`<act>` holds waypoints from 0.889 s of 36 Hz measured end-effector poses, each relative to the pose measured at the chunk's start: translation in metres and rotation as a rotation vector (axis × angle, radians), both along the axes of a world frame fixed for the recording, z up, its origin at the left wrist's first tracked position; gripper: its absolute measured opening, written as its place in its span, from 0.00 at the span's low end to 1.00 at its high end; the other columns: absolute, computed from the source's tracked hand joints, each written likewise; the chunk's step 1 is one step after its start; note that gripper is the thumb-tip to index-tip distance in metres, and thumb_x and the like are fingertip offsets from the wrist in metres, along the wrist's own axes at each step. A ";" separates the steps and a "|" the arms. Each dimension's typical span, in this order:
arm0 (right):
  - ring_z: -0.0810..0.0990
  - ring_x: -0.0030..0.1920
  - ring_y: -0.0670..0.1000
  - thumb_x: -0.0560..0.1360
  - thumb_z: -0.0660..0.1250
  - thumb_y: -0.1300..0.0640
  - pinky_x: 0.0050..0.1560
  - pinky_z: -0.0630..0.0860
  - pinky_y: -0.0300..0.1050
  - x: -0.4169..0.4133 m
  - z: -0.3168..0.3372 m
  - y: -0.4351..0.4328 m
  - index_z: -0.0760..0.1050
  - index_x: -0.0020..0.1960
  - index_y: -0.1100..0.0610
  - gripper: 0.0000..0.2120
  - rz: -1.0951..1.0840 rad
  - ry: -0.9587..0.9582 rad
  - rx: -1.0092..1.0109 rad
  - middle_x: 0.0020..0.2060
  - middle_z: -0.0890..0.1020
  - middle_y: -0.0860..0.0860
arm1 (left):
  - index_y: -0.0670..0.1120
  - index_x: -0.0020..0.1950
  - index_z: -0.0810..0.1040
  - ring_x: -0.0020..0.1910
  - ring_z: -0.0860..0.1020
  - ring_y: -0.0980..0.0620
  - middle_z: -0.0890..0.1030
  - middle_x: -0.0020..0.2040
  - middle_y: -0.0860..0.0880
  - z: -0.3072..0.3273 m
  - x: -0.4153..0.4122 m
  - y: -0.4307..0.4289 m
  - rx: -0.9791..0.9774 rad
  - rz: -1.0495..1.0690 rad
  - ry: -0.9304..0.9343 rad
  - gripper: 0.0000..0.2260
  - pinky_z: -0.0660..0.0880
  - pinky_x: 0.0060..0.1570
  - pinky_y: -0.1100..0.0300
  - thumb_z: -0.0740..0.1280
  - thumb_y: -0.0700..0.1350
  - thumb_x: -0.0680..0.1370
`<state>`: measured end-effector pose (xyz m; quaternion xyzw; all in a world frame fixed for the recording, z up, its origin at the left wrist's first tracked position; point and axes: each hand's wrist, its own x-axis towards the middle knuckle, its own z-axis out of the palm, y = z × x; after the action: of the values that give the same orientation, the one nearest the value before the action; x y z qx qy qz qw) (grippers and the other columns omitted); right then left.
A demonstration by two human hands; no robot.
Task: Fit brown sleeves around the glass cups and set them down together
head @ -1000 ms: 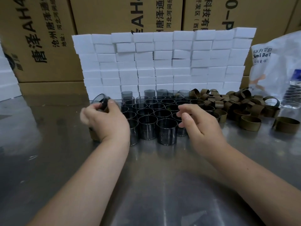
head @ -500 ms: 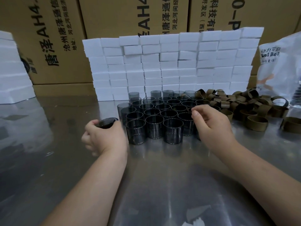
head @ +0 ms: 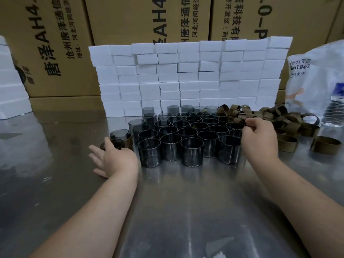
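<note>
At the left, the sleeved cups [head: 121,135] stand together on the steel table [head: 186,202], just beside the bare ones, I think to keep finished work in one place. Your left hand [head: 113,161] lies low against the nearer one, fingers straight and spread, holding nothing. The bare glass cups [head: 191,144] stand packed in the middle. Your right hand [head: 258,140] reaches past them to the pile of brown sleeves [head: 290,123], fingers curled; whether they grip one I cannot tell.

Dark glass cups [head: 191,153] stand clustered upright, brown sleeves [head: 287,144] piled beside them.
</note>
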<state>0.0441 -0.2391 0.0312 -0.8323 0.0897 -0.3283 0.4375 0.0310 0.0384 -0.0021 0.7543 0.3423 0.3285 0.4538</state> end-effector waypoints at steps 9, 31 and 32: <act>0.72 0.60 0.57 0.73 0.54 0.63 0.61 0.71 0.57 0.022 -0.015 -0.025 0.71 0.67 0.51 0.25 -0.113 0.143 0.115 0.66 0.72 0.56 | 0.50 0.66 0.71 0.74 0.52 0.51 0.61 0.74 0.50 0.004 -0.011 -0.033 0.495 -0.371 -0.180 0.19 0.48 0.72 0.52 0.64 0.43 0.75; 0.52 0.75 0.57 0.74 0.59 0.61 0.72 0.54 0.57 0.030 -0.023 -0.057 0.66 0.71 0.54 0.25 -0.368 0.302 -0.133 0.74 0.57 0.57 | 0.51 0.67 0.68 0.74 0.52 0.50 0.61 0.73 0.51 -0.004 -0.007 -0.040 0.704 -0.452 0.124 0.21 0.52 0.71 0.52 0.65 0.52 0.75; 0.51 0.75 0.56 0.74 0.60 0.61 0.72 0.53 0.57 0.031 -0.024 -0.061 0.66 0.71 0.54 0.25 -0.378 0.352 -0.145 0.74 0.58 0.57 | 0.51 0.66 0.69 0.74 0.52 0.50 0.61 0.73 0.50 -0.003 -0.007 -0.040 0.695 -0.444 0.122 0.20 0.53 0.71 0.51 0.66 0.51 0.75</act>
<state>0.0748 -0.3002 0.0076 -0.8743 0.2944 -0.2598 0.2853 0.0239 -0.0017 -0.0053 0.9362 0.0664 0.2735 0.2108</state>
